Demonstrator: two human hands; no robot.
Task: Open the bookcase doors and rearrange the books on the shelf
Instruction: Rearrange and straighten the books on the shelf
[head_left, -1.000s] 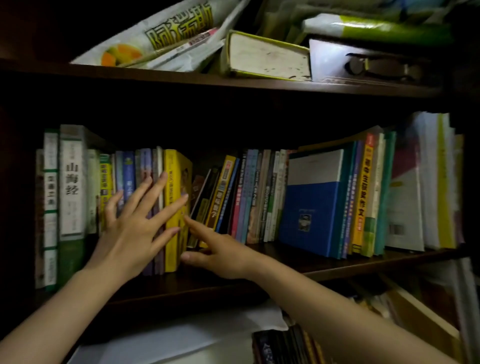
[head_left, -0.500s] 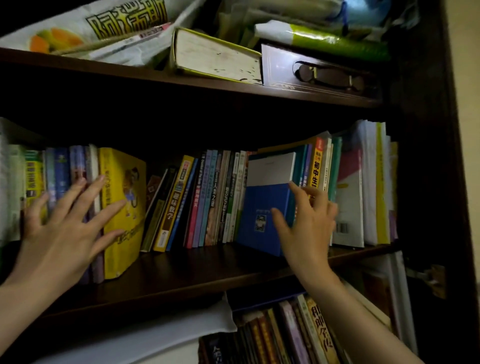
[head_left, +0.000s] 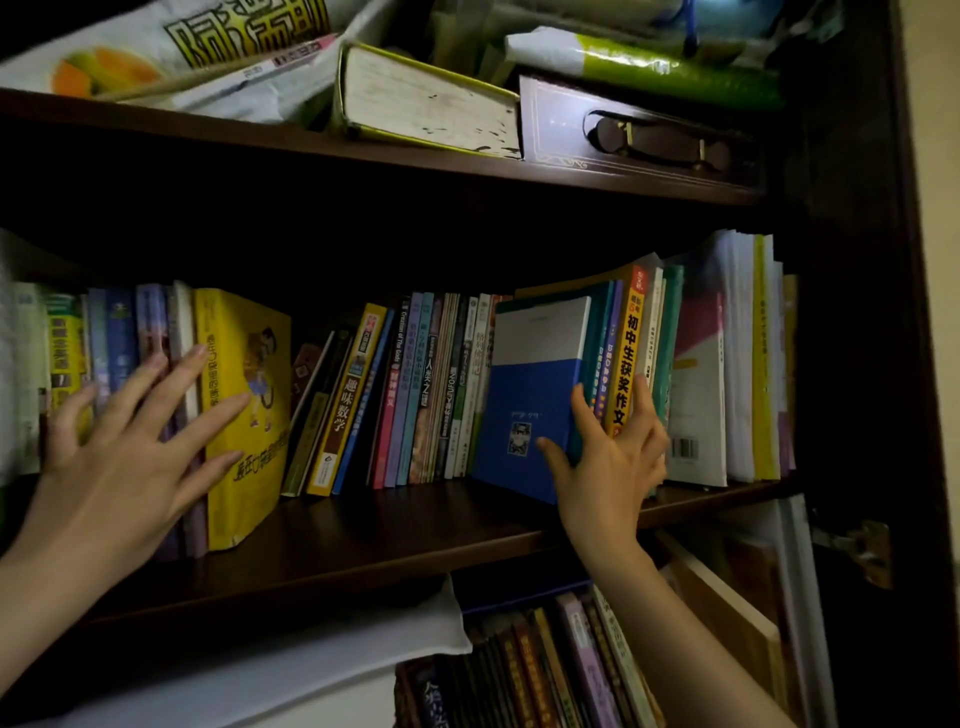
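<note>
**On the middle shelf, both hands at the books**

On the middle shelf (head_left: 395, 525) we are well into the rearranging step; no door shows across the books, so we judge the opening done. Our left hand (head_left: 124, 457) lies flat with fingers straight and spread, pressing the spines of the left-hand row and the yellow book (head_left: 244, 415) at its end. Our right hand (head_left: 608, 462) has its thumb on the cover of the blue book (head_left: 524, 415) and its fingers reaching onto the orange spine (head_left: 626, 353) and its neighbours; whether they pinch anything, we cannot tell. Between the two groups the leaning books (head_left: 363, 400) tilt left over a gap. Next, we judge, the right group needs pushing left or the blue book drawing out, while the left hand braces its row upright.
</note>
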